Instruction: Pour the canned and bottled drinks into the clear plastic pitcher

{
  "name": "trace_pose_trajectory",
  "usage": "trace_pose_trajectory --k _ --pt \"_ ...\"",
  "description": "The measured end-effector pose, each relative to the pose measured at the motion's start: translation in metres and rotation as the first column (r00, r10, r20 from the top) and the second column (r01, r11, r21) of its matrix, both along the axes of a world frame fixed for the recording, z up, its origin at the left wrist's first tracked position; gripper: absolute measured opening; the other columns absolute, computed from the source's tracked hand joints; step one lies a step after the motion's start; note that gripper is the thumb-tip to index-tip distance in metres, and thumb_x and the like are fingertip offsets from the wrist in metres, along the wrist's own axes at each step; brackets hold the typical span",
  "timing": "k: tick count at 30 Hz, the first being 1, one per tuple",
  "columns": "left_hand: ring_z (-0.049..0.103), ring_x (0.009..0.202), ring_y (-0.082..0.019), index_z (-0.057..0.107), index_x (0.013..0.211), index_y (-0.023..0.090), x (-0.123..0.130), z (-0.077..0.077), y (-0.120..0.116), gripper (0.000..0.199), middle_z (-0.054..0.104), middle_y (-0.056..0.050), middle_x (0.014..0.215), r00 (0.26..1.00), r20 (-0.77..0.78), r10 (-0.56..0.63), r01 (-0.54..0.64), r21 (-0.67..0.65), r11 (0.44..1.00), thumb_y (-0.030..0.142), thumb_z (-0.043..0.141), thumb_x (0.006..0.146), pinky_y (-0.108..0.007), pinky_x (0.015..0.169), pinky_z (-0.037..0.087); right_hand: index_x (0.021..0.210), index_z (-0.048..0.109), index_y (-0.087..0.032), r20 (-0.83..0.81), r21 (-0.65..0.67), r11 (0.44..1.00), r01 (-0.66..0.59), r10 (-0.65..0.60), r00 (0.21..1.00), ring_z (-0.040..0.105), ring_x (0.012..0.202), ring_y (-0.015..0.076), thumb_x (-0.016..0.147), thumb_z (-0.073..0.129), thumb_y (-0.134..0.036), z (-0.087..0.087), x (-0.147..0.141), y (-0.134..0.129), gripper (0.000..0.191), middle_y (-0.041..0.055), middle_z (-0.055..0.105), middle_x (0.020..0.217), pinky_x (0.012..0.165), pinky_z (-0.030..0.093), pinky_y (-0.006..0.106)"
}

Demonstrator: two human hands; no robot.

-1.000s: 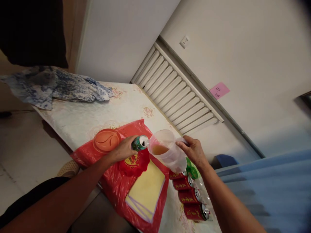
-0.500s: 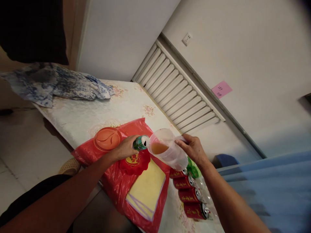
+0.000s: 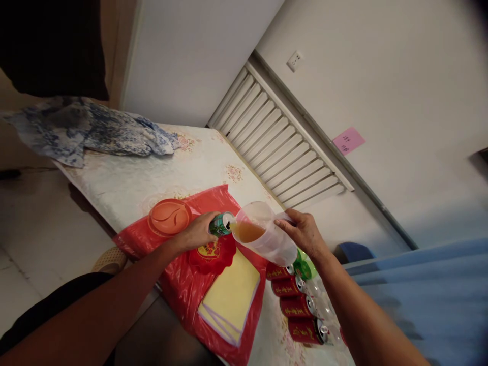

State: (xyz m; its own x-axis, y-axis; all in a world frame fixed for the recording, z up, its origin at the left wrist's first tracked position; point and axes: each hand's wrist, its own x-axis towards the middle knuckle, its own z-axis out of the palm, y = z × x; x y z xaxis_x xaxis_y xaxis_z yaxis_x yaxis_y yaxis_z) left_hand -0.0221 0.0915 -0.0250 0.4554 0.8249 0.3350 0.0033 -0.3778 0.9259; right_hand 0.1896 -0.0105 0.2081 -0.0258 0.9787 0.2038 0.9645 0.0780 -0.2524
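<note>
Two hands up over the counter (image 3: 160, 173), both loaded. Your left hand (image 3: 196, 235) has its fingers closed round a small green metal can (image 3: 220, 224), tipped on its side with the silver top against the rim of a clear soft-plastic jug (image 3: 267, 236). Your right hand (image 3: 303, 233) has its fingers closed on the jug's handle side and holds it tilted toward the can. The handle itself is hidden under the fingers.

Jug contents: amber liquid pooled at the low side near the can, shallow. The can's inside is not visible.

Below the hands: a glossy crinkled red plastic sheet (image 3: 183, 290), with a round orange plastic lid (image 3: 170, 217), a red scalloped cut-out with gold print (image 3: 211, 252) and a flat stack of pale yellow sheets (image 3: 231, 295) on it. The counter has a pale floral cover.

Just right of the sheet is a row of red metal cans (image 3: 299, 305) in clear wrap, silver tops facing right. A green object (image 3: 303, 264) behind the jug is mostly hidden, can't identify. A blue-and-white patterned cloth (image 3: 87, 132) lies crumpled at the far end.
</note>
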Motion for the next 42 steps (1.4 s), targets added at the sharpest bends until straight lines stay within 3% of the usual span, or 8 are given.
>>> trace_pose_trajectory --k 11,42 --pt "0.062 0.112 -0.027 0.058 0.124 0.020 -0.0016 0.0027 0.0005 0.063 0.066 -0.009 0.123 0.995 -0.096 -0.026 0.029 0.031 0.999 0.013 0.066 0.061 -0.037 0.097 0.047 0.058 0.036 -0.022 0.025 -0.012 1.000 -0.011 0.011 1.000 0.028 0.055 0.0100 0.082 0.062 -0.054 0.0030 0.0004 -0.0002 0.048 -0.0062 0.028 0.055 0.050 0.023 0.024" --pt "0.065 0.101 -0.025 0.060 0.118 0.020 -0.0015 0.0034 0.0003 0.057 0.068 -0.006 0.112 0.992 -0.122 -0.021 0.024 0.028 0.999 0.016 0.067 0.061 -0.033 0.086 0.050 0.060 0.041 -0.021 0.079 -0.024 1.000 -0.006 0.008 0.997 0.032 0.054 0.0103 0.082 0.060 -0.055 0.0099 -0.0004 -0.0050 0.045 -0.0051 0.034 0.055 0.049 0.025 0.024"
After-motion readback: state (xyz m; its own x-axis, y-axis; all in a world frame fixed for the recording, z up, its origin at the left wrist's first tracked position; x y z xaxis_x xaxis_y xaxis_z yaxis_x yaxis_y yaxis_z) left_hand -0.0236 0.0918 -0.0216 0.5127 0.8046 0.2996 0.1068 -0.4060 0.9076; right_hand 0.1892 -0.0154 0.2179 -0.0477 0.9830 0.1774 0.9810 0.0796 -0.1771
